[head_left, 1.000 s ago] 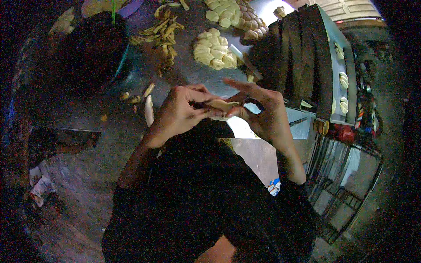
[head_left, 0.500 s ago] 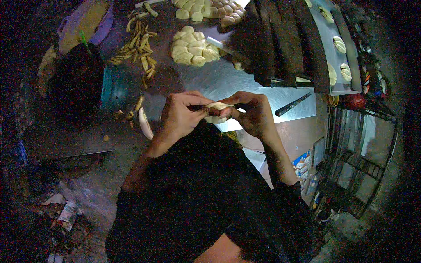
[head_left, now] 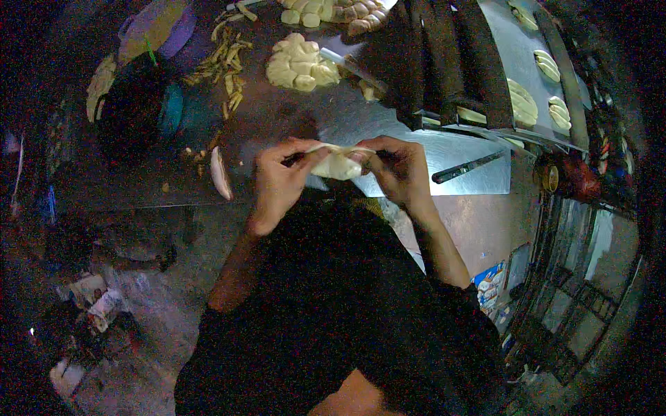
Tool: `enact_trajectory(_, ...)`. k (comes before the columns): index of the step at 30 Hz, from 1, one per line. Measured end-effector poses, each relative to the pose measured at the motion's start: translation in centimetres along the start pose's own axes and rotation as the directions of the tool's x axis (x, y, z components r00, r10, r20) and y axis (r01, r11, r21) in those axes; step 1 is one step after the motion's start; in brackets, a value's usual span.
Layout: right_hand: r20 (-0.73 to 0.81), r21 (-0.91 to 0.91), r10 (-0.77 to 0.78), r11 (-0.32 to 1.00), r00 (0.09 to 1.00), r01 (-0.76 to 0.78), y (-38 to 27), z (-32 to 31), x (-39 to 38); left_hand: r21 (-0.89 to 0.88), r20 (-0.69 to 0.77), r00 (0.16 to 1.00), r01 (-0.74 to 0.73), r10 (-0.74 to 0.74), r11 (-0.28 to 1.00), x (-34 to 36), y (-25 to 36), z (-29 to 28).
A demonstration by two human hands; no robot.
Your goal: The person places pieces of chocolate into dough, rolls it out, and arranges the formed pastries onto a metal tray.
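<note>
A piece of pale dough [head_left: 336, 166] is stretched between my two hands, just over the near edge of the metal worktop [head_left: 388, 132]. My left hand [head_left: 279, 177] pinches its left end. The right end is pinched by my right hand [head_left: 402, 172]. Between them the dough sags as a flap, its upper edge pulled thin. A peeled, pale, curved piece like a banana [head_left: 220, 173] lies left of my left hand. To the right of my right hand is a dark, straight, knife-like tool [head_left: 468, 167].
Beyond my hands sits a dough pile [head_left: 295, 66], with more dough balls [head_left: 361, 15] farther back. Yellowish strips [head_left: 232, 76] lie to its left. A dark container [head_left: 135, 104] and purple basin [head_left: 182, 31] stand left. Stacked trays [head_left: 499, 35] and a metal rack [head_left: 590, 291] are right.
The dough has gone from bunched at my fingertips to a wider, hanging flap. Its upper edge is stretched out between my hands. The whole view has shifted slightly.
</note>
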State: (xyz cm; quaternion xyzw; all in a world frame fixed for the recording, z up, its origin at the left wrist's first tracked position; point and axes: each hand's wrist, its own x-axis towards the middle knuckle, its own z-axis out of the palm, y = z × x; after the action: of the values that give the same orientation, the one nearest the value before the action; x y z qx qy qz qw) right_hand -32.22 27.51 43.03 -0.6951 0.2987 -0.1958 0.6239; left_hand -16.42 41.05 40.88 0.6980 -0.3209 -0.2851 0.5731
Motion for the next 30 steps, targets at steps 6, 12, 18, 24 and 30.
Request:
enact_trajectory(6,0.067,-0.083,-0.007,0.996,0.998,0.012,1.4,-0.7,-0.1,0.031,0.013,0.993,0.115,-0.115,0.993,-2.9,-0.3,0.0)
enact_trajectory(12,0.279,0.007,-0.017,1.000,0.960,0.015,1.3,-0.2,1.0,-0.439,0.128,0.984,0.167,-0.123,0.883,-3.5,-2.2,-0.6)
enact_trajectory(18,0.399,-0.168,0.005,0.983,0.917,0.068,-0.2,0.9,2.9,0.053,0.200,0.979,-0.032,0.021,0.998,-0.9,-2.7,-1.9)
enact_trajectory(24,0.337,-0.489,0.106,0.869,0.936,0.078,6.7,2.8,4.8,-0.048,0.196,0.979,0.062,-0.051,0.997,0.4,-11.7,-2.6)
enact_trajectory(30,0.108,-0.611,0.221,0.784,0.969,-0.111,10.5,5.8,4.2,0.340,0.140,0.986,0.034,-0.086,0.940,0.0,-14.0,-2.8)
